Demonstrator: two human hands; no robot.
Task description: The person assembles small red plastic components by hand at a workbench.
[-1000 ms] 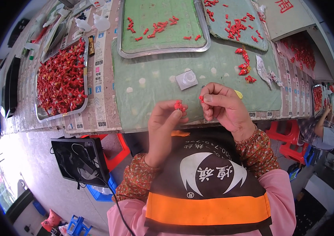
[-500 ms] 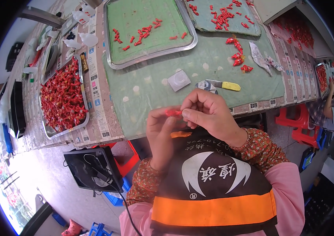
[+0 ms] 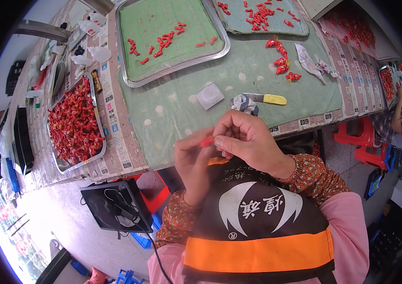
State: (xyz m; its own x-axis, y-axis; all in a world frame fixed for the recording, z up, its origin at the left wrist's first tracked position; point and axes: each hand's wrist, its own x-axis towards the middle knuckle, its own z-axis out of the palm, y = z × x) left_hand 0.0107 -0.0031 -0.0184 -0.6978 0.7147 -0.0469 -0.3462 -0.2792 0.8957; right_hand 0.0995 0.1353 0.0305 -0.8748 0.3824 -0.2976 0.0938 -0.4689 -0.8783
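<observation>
Both hands meet in front of my apron, just off the table's near edge. A small glossy red plastic-looking piece (image 3: 206,141) is between them; its exact kind is hard to make out. My left hand (image 3: 190,163) pinches one end between thumb and fingers. My right hand (image 3: 247,141) has its thumb and curled fingers closed on the other end, hiding that part. Just beyond the hands lie a crumpled blue-and-white cloth (image 3: 244,105), a flat tool with a yellow handle (image 3: 275,99) and a pale square block (image 3: 209,96) with a round mark.
A green-lined metal tray (image 3: 172,71) holds several similar red pieces; a second lined tray (image 3: 239,26) holds more. At left, another metal tray (image 3: 102,151) is heaped with red pieces. Red figures (image 3: 281,61) and crumpled paper (image 3: 310,66) lie right. A co-worker's arm (image 3: 400,106) shows far right.
The view has shifted slightly, so the table items sit a little differently. My right fingers now cover more of the red piece, which stays between both hands.
</observation>
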